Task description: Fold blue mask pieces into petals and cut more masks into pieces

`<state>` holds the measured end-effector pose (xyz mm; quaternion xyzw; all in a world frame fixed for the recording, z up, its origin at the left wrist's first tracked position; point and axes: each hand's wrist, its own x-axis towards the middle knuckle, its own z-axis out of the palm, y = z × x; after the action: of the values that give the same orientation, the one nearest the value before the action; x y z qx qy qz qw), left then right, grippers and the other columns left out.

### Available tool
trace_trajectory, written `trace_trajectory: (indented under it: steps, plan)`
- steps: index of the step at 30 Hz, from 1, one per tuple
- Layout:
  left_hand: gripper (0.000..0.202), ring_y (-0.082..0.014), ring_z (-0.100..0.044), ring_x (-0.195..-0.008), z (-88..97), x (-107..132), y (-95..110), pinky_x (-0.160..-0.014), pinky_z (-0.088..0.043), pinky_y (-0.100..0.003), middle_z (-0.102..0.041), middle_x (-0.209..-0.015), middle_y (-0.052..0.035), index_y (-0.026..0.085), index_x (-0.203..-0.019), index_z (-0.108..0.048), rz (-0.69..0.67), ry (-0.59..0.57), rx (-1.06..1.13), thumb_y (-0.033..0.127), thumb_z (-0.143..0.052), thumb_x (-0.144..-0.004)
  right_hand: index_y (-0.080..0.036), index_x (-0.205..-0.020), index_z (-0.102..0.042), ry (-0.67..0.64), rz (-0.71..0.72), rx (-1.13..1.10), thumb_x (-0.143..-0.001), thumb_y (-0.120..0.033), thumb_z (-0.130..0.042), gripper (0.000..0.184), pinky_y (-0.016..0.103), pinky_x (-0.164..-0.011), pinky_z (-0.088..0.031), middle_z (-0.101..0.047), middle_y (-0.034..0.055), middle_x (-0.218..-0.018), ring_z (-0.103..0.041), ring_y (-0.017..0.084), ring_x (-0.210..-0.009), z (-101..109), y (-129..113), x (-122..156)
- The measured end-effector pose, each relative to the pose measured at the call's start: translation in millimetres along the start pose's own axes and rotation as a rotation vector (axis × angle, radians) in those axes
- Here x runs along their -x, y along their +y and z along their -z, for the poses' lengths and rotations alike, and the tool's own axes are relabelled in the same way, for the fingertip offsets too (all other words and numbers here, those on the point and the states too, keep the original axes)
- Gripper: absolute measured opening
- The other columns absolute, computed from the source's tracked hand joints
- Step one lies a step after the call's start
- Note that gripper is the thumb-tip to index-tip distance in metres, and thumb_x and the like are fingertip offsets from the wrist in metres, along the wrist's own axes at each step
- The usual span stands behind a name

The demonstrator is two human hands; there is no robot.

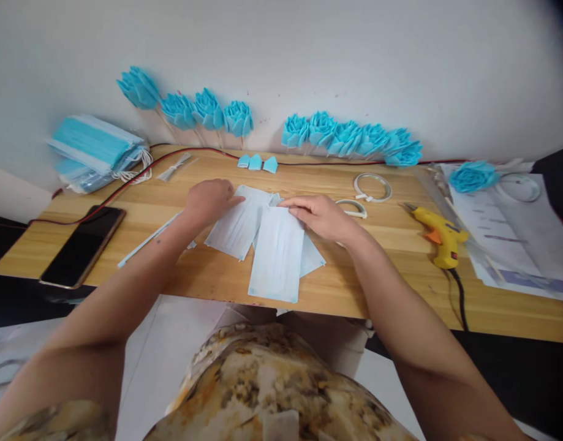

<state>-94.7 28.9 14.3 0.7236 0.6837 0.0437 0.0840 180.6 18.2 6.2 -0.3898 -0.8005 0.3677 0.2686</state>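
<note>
Pile of masks [95, 147] left of the left hand [211, 201] and a little beyond it, perhaps parked there to spare the working spot; dark phone [83, 246] also to its left, nearer the body; farther out past that hand, a group of blue flowers [177, 112] leans on the wall [272, 61], likely so the petals are not crushed; beyond the gap between the hands, small cut pieces [255, 162] sit in a line, probably to keep them countable; outward of the right hand [320, 214], yellow glue gun [440, 236], grip toward the body, seemingly for easy reach.

Left hand: fingers curled, thumb reaching onto the upper part of the left mask sheet [241, 222]; whether it grips, cannot tell; the front mask sheet [276, 257] lies between the hands, running toward the body, partly over other sheets; right hand: thumb and forefinger close together at this sheet's top edge, perhaps steadying it; a true pinch cannot be made out.
</note>
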Motion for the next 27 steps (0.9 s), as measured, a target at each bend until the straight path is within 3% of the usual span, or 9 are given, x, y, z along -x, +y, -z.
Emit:
trace_trajectory:
  steps: [3,6,11,13,15,17,20,24,27]
  plan:
    - [0.025,-0.0300,-0.065,-0.093,-8.1,-12,-2,-0.076,-0.042,-0.035,-0.073,-0.095,-0.0129,0.019,-0.098,-0.069,-0.043,-0.041,0.006,0.038,-0.058,-0.088,-0.030,-0.113,-0.077,-0.014,0.021,0.116,-0.093,-0.016,-0.054,0.034,0.036,-0.088,-0.049,-0.078,0.0010,-0.114,-0.071,0.022,-0.102,-6,5,-1]
    - [0.012,-0.0243,-0.062,-0.084,-3.8,-14,-7,-0.072,-0.041,-0.033,-0.070,-0.088,-0.0081,0.020,-0.083,-0.064,-0.056,-0.006,0.139,0.029,-0.057,-0.084,-0.028,-0.116,-0.076,-0.015,0.026,0.194,-0.095,-0.016,-0.052,0.034,0.040,-0.093,-0.050,-0.076,0.0037,-0.121,-0.070,0.025,-0.110,-9,8,-1]
    - [0.018,-0.0169,-0.058,-0.072,21.4,-2,-3,-0.067,-0.046,-0.028,-0.063,-0.077,-0.0012,0.020,-0.082,-0.058,-0.018,0.120,0.805,0.038,-0.061,-0.082,-0.022,-0.115,-0.076,0.157,0.034,0.154,-0.096,-0.026,-0.056,0.028,0.043,-0.101,-0.048,-0.075,0.0080,-0.121,-0.067,0.026,-0.115,-11,-1,-1]
    - [0.020,-0.0149,-0.057,-0.068,29.8,5,7,-0.065,-0.048,-0.028,-0.061,-0.076,0.0000,0.020,-0.084,-0.058,-0.036,0.109,0.990,0.039,-0.063,-0.081,-0.023,-0.121,-0.073,0.153,-0.006,-0.087,-0.099,-0.040,-0.053,0.034,0.039,-0.093,-0.053,-0.076,0.0081,-0.117,-0.070,0.023,-0.107,-11,-8,0]
    - [0.017,-0.0131,-0.054,-0.064,34.4,11,21,-0.062,-0.047,-0.026,-0.059,-0.073,0.0006,0.019,-0.082,-0.057,-0.044,0.123,1.046,0.035,-0.065,-0.080,-0.022,-0.124,-0.070,0.094,-0.035,-0.353,-0.099,-0.054,-0.049,0.046,0.033,-0.079,-0.055,-0.076,0.0082,-0.112,-0.071,0.020,-0.097,-13,-14,0]
    - [0.015,-0.0119,-0.052,-0.061,36.0,14,34,-0.059,-0.044,-0.024,-0.058,-0.070,0.0012,0.019,-0.080,-0.058,-0.048,0.141,1.054,0.030,-0.067,-0.079,-0.020,-0.119,-0.071,0.085,-0.064,-0.481,-0.093,-0.058,-0.057,0.048,0.028,-0.067,-0.052,-0.076,0.0066,-0.098,-0.070,0.018,-0.084,-14,-19,0]
    - [0.014,-0.0114,-0.051,-0.059,35.3,14,48,-0.056,-0.042,-0.023,-0.056,-0.068,0.0018,0.019,-0.079,-0.058,-0.075,0.139,1.097,0.029,-0.067,-0.079,-0.018,-0.096,-0.071,0.175,-0.098,-0.468,-0.082,-0.051,-0.074,0.035,0.024,-0.057,-0.043,-0.067,-0.0005,-0.073,-0.061,0.012,-0.066,-16,-23,0]
    - [0.020,-0.0131,-0.056,-0.062,31.3,9,58,-0.056,-0.043,-0.023,-0.059,-0.069,0.0016,0.020,-0.087,-0.061,-0.132,0.126,1.206,0.037,-0.070,-0.081,-0.019,-0.073,-0.061,0.280,-0.128,-0.469,-0.084,-0.047,-0.071,0.032,0.024,-0.050,-0.034,-0.055,-0.0051,-0.058,-0.046,0.008,-0.050,-16,-21,-1]
    - [0.036,-0.0192,-0.066,-0.077,23.3,5,59,-0.066,-0.050,-0.027,-0.067,-0.081,-0.0021,0.020,-0.102,-0.065,-0.199,0.053,1.340,0.050,-0.071,-0.082,-0.019,-0.069,-0.058,0.339,-0.136,-0.465,-0.082,-0.045,-0.072,0.032,0.024,-0.050,-0.035,-0.055,-0.0050,-0.056,-0.046,0.008,-0.049,-14,-20,-2]
